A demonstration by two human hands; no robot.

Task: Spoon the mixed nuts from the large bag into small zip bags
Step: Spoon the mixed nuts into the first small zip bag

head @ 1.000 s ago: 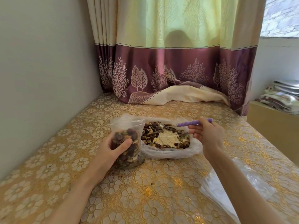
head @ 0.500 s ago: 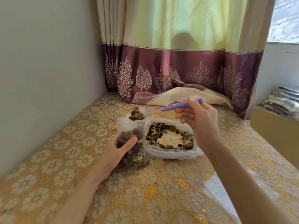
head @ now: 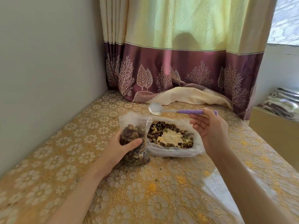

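Firmly gripped: spoon (head: 178,110) (empty); zip bag (head: 132,139)

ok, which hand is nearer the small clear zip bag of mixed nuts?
Left. The left hand grips the small clear zip bag itself; the right hand is off to its right, holding the purple-handled metal spoon above the large bag.

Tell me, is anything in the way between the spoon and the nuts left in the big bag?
No, nothing visible is. The empty spoon, held by the right hand, hangs above the large bag, whose mouth lies open over the nuts. The small bag in the left hand stands beside it.
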